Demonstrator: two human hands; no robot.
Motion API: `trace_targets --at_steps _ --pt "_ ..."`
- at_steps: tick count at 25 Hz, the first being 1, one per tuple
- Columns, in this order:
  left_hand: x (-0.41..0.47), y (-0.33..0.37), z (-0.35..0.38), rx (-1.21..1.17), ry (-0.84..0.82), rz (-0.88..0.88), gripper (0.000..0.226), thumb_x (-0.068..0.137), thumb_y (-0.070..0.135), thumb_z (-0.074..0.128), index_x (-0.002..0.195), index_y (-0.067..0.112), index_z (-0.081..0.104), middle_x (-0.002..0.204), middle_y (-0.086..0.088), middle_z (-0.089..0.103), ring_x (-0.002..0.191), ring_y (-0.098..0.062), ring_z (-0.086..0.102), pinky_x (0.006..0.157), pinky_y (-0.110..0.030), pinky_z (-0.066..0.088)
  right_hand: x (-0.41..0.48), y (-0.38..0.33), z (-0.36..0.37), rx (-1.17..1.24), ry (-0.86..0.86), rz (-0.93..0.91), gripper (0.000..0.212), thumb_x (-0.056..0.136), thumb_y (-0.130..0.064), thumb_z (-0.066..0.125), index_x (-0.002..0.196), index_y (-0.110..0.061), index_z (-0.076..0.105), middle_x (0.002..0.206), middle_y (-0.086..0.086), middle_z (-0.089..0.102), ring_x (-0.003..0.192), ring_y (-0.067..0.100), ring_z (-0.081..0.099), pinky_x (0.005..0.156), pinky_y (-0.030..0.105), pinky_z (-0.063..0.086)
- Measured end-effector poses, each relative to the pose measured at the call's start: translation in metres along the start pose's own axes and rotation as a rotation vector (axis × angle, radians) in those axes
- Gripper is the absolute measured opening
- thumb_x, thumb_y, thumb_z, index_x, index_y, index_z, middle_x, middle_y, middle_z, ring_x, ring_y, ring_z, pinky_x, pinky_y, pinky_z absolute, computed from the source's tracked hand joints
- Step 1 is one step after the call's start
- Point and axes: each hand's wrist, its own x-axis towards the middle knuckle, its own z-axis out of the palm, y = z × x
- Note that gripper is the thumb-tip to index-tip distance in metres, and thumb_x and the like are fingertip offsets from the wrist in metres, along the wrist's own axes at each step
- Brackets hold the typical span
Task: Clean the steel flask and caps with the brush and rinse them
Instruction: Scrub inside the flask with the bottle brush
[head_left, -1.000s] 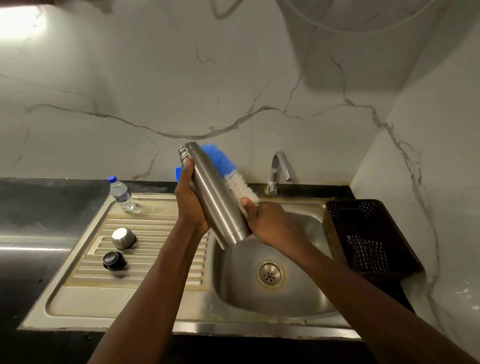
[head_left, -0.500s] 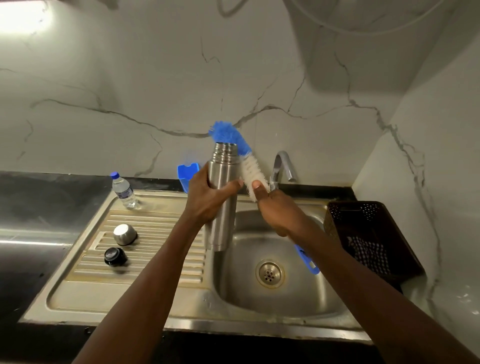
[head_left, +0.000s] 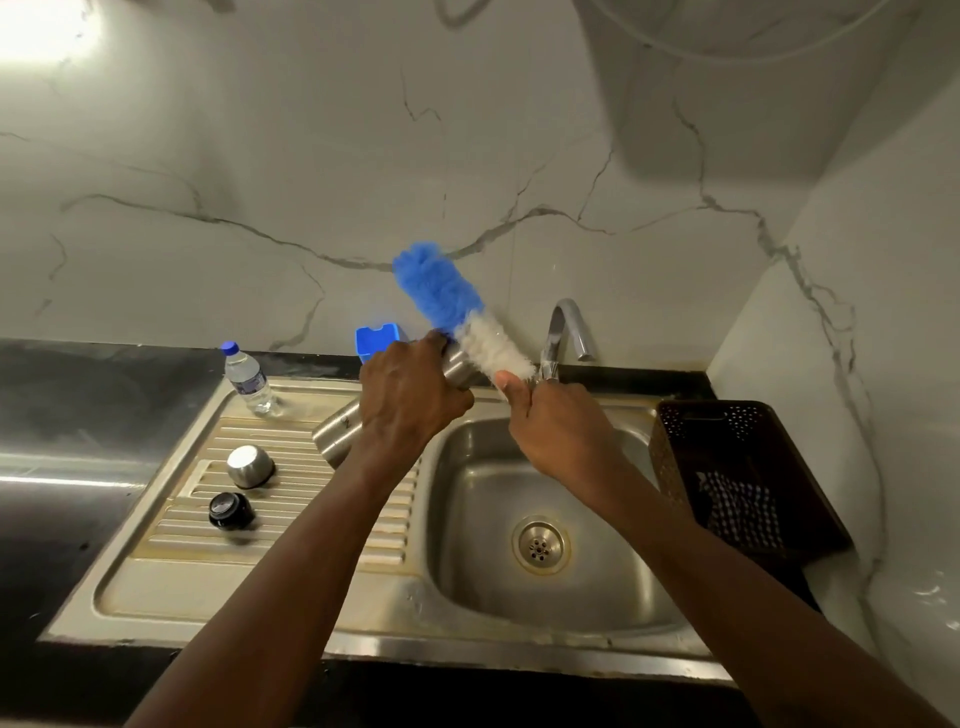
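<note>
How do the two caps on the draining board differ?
The steel cap is shiny silver and domed; the black cap is dark with a glossy, flatter top. The steel cap lies farther back, the black cap nearer the person. Both rest on the ribbed draining board, untouched.

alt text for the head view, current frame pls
Over a steel sink, the left hand holds a tilted steel flask while the right hand holds a blue-and-white bottle brush beside the flask's mouth end, bristles outside it. A steel cap and a black cap sit on the drainboard.
</note>
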Motion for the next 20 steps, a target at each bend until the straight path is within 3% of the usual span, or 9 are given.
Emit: trace_targets --at_steps 3,6,9,11,15,17,20 --pt "-0.006 0.008 0.0 0.075 0.058 0.118 0.052 0.073 0.036 0.08 0.12 0.019 0.067 0.079 0.0 0.066 0.07 -0.028 0.066 0.069 -0.034 0.044 0.021 -0.011 -0.008 -0.001 0.008 0.003 0.064 0.105 -0.064 0.024 0.101 -0.012 0.062 0.089 0.005 0.064 0.092 0.026 0.068 0.088 0.045 0.057" --pt "-0.015 0.0 0.012 0.121 0.129 0.312 0.059 0.069 0.027 0.081 0.126 0.018 0.068 0.095 -0.002 0.074 0.08 -0.031 0.07 0.074 -0.038 0.053 0.035 -0.009 -0.016 0.013 -0.022 0.054 0.067 0.106 -0.063 0.027 0.12 -0.009 0.064 0.086 0.002 0.06 0.089 0.021 0.064 0.083 0.037 0.054" --pt "-0.006 -0.014 0.019 0.103 0.19 0.259 0.041 0.072 0.022 0.079 0.112 0.016 0.071 0.093 -0.002 0.073 0.078 -0.03 0.068 0.075 -0.039 0.053 0.007 0.002 0.0 0.014 -0.06 0.028 0.067 0.105 -0.063 0.028 0.121 -0.009 0.064 0.094 0.007 0.063 0.091 0.021 0.064 0.085 0.04 0.055" --pt "-0.007 -0.022 0.023 0.117 0.224 0.302 0.04 0.076 0.021 0.075 0.115 0.015 0.07 0.095 -0.003 0.071 0.08 -0.029 0.066 0.076 -0.041 0.053 0.003 0.001 0.003 0.064 -0.063 0.049 0.07 0.105 -0.063 0.029 0.124 -0.006 0.063 0.105 0.012 0.068 0.099 0.026 0.067 0.092 0.044 0.056" --pt "-0.017 -0.019 0.03 0.05 0.296 0.57 0.041 0.083 0.02 0.075 0.124 0.016 0.07 0.103 -0.003 0.071 0.086 -0.028 0.064 0.077 -0.042 0.05 0.038 -0.002 -0.022 0.065 -0.151 0.147 0.068 0.106 -0.063 0.027 0.14 -0.01 0.054 0.116 0.01 0.066 0.1 0.023 0.062 0.087 0.035 0.049" --pt "-0.018 -0.016 0.033 -0.063 0.315 0.58 0.045 0.079 0.024 0.084 0.121 0.014 0.073 0.108 -0.003 0.074 0.09 -0.027 0.068 0.081 -0.041 0.051 0.039 0.002 -0.029 0.075 -0.251 0.146 0.065 0.105 -0.065 0.025 0.133 -0.015 0.055 0.105 0.009 0.068 0.085 0.02 0.062 0.073 0.031 0.046" --pt "-0.021 -0.017 0.034 -0.312 0.286 0.503 0.055 0.072 0.029 0.089 0.121 0.009 0.074 0.113 -0.006 0.077 0.099 -0.026 0.072 0.087 -0.04 0.056 0.031 0.004 -0.037 0.223 -0.409 0.222 0.066 0.101 -0.073 0.025 0.096 -0.014 0.055 0.067 0.003 0.05 0.054 0.013 0.044 0.051 0.027 0.033"
